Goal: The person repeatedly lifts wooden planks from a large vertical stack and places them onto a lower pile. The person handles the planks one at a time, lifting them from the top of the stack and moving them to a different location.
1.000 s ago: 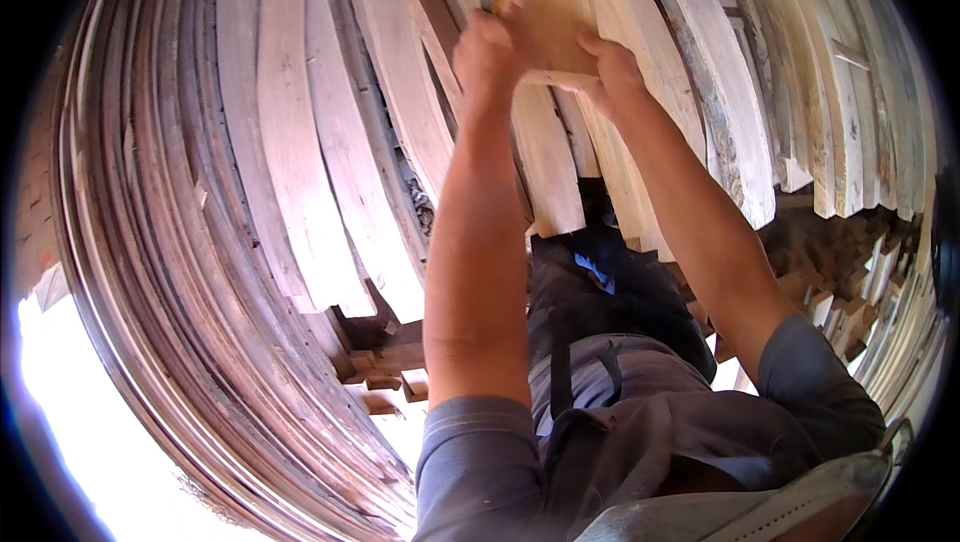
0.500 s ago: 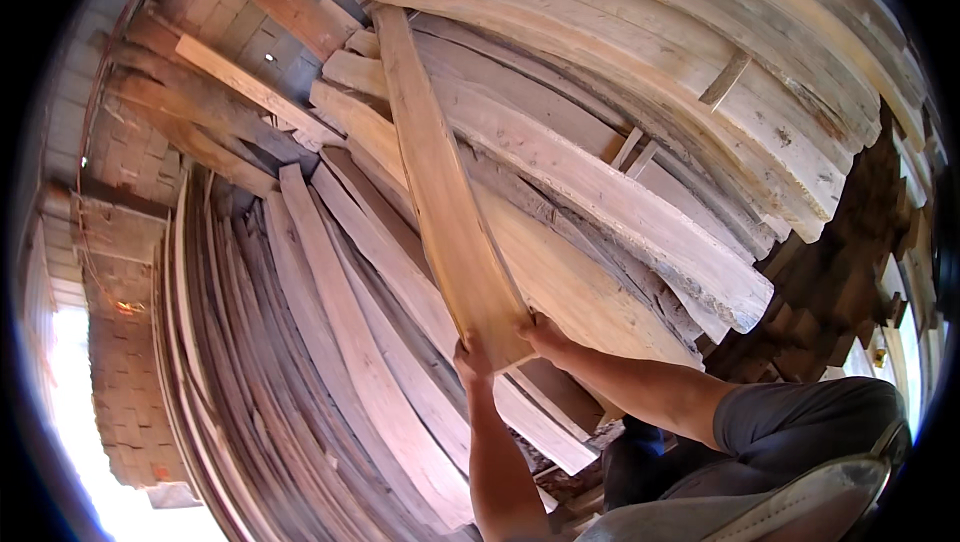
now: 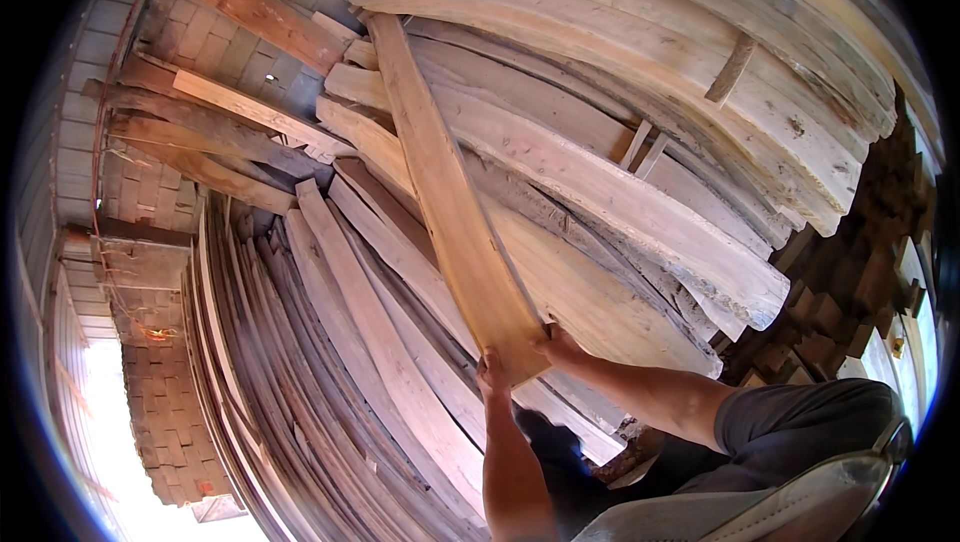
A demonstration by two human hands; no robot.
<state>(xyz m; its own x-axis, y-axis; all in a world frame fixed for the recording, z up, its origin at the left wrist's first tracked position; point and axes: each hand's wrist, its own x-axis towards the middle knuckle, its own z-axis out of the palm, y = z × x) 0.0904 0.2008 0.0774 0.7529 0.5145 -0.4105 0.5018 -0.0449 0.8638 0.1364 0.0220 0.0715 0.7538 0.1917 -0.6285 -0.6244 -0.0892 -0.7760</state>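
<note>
A long, smooth wooden plank (image 3: 462, 222) slants from the upper middle of the view down to my hands. Its near end lies between them, and its far end reaches the end of a board stack. On the plank's left edge my left hand (image 3: 493, 374) is closed round the near corner. The opposite edge is gripped by my right hand (image 3: 560, 345), a little farther up. Both hands have their fingers partly hidden by the wood. Beneath the plank, wide pale boards (image 3: 590, 287) lie lengthwise.
Rough-edged boards (image 3: 640, 72) are stacked at the upper right, with small spacer sticks (image 3: 732, 68) among them. Many boards (image 3: 330, 362) stand on edge at the left. Thick beams (image 3: 250, 7) lean by a brick wall (image 3: 160, 412). Wood blocks (image 3: 825, 317) are heaped at the far right.
The view has shifted, so most of the scene sits farther right. The plank's near end and both hands appear slightly right and lower; my grip on the plank is unchanged.
</note>
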